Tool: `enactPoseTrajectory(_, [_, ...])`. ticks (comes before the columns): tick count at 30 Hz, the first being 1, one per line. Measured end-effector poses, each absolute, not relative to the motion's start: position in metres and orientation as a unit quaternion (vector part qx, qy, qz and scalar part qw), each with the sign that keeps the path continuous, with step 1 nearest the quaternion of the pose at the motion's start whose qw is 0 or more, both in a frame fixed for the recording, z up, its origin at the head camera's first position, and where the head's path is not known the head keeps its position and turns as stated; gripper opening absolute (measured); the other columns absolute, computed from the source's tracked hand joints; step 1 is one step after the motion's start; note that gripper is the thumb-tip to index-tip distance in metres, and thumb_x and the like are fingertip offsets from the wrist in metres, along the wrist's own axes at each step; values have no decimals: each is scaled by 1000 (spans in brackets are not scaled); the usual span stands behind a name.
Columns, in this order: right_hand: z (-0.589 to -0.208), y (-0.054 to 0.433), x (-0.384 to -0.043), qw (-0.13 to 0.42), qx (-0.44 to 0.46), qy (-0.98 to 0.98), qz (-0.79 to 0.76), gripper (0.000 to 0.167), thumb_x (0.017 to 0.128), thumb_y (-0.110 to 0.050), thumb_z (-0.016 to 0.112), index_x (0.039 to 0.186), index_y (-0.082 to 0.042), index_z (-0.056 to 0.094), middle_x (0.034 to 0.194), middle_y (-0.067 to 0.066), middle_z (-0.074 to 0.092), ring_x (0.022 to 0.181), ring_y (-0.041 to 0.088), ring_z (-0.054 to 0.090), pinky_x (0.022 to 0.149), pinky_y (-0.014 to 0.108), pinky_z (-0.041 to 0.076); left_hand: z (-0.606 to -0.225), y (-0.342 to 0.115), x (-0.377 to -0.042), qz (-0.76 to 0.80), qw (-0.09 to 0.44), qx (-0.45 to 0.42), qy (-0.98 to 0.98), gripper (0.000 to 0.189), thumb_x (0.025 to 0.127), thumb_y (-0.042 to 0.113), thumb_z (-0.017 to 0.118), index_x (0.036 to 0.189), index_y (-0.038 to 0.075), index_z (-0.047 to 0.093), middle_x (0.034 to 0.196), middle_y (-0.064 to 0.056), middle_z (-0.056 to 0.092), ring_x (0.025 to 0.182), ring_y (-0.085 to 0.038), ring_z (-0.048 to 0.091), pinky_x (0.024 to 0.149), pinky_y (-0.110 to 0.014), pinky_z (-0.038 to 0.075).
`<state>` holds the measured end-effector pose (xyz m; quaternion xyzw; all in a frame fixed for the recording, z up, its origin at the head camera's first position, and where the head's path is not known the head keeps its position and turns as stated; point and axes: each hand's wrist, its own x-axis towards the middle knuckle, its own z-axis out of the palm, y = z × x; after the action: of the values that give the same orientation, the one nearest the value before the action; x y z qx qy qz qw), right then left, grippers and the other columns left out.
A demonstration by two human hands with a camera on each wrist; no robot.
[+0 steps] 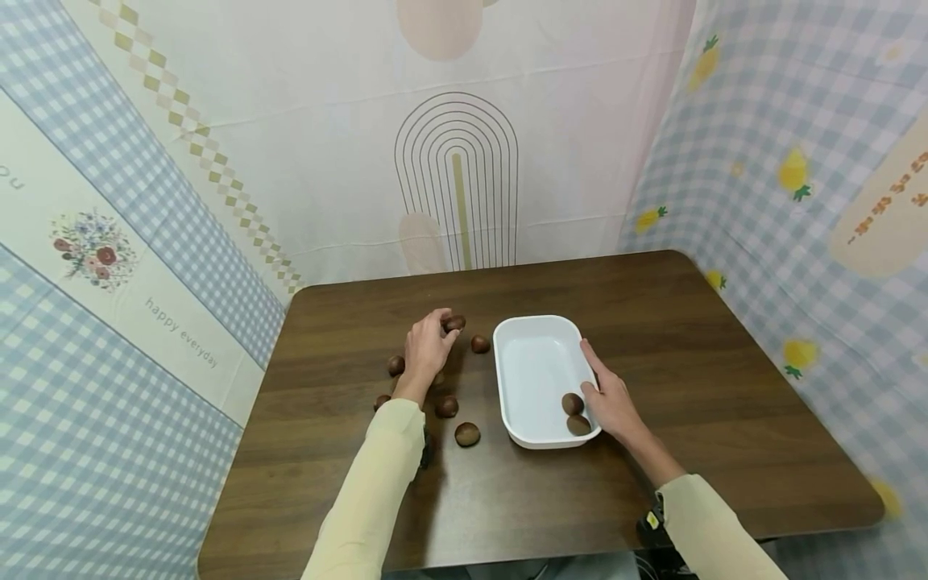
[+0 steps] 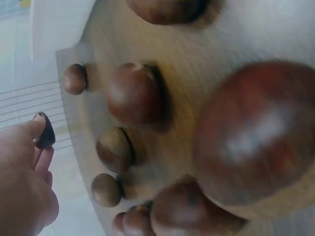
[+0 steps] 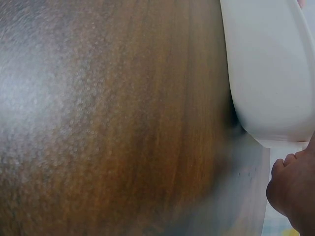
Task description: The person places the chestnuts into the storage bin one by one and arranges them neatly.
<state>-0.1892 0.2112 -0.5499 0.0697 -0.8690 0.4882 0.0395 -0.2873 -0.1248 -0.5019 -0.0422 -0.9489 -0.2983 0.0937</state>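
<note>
Between thumb and fingers my left hand (image 1: 426, 348) pinches a brown chestnut (image 1: 454, 323), held above the table; the left wrist view shows the same chestnut (image 2: 45, 132) at the fingertips. My right hand (image 1: 611, 400) grips the right rim of a white rectangular tub (image 1: 532, 354), thumb over the edge. Two chestnuts (image 1: 573, 403) lie inside the tub, near its front right corner. In the right wrist view the tub's outer wall (image 3: 270, 69) shows, with the hand (image 3: 293, 189) at its end. Around my left hand several loose chestnuts (image 1: 446, 407) lie on the table.
The brown wooden table (image 1: 696, 387) carries everything. One chestnut (image 1: 480, 344) lies between the left hand and the tub, another (image 1: 467, 435) nearer the front. Printed cloth (image 1: 326, 161) hangs behind and on both sides of the table.
</note>
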Motion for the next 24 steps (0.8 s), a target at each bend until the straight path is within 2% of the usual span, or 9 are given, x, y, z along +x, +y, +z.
enactPoseTrajectory(2, [-549,211,-189,39,68,-869,489,74,98,3,48,168,-12,30,173,8,28,156,33,29,123,41,27,-498,-121,-288,-304,103,-47,-946,45,101,25,77,142,12,66,138,-3,70,119,-28,68,99,-47,55])
enactPoseTrajectory(13, [-550,212,-189,37,67,-868,490,74,98,3,49,168,-11,30,173,8,28,157,35,29,123,42,26,-485,-94,-291,-318,125,-68,-937,45,101,27,77,143,14,66,136,-3,71,114,-24,69,96,-44,56])
enactPoseTrajectory(20, [-550,211,-189,38,64,-869,489,74,98,2,49,168,-12,31,172,8,28,156,34,31,122,43,28,-481,-71,-290,-337,129,-98,-927,46,101,25,77,143,12,66,132,-4,72,99,-24,67,90,-43,56])
enactPoseTrajectory(24, [-550,211,-189,38,65,-868,490,74,98,2,49,168,-12,30,172,8,28,156,34,31,122,44,28,-479,-60,-287,-336,130,-110,-926,46,101,26,77,143,14,66,132,-4,72,101,-22,66,90,-42,56])
